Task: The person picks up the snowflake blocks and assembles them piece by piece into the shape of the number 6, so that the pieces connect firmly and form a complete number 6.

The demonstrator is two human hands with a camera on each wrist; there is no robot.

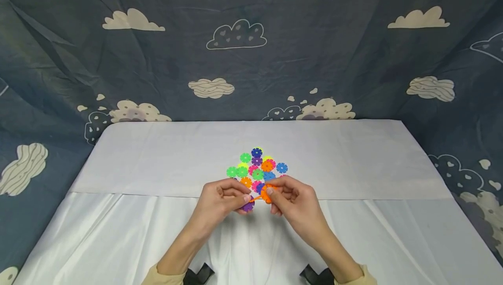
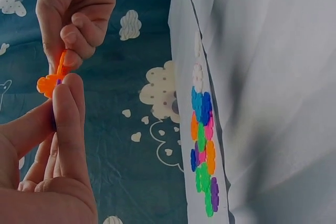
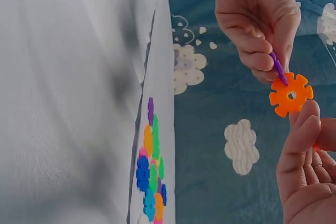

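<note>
My left hand [image 1: 222,197] pinches a purple notched disc [image 1: 248,207] between thumb and fingers. A notched orange disc [image 3: 281,97] meets the purple disc's edge, slot to slot, in the right wrist view; from the head it looks nearly edge-on. My right hand [image 1: 294,197] pinches a second orange disc [image 1: 266,194], seen broadside from the head, with its rim at the first orange disc. Fingertips of both hands are close together, raised over the near part of the white cloth. In the left wrist view, my left fingers [image 2: 68,119] mostly hide the purple disc.
Just beyond my hands, a loose cluster of flat notched discs [image 1: 257,174] in green, blue, orange, pink, yellow and purple lies on the white-covered table [image 1: 157,158]. A dark cloud-patterned curtain [image 1: 177,66] stands behind the table and along its sides.
</note>
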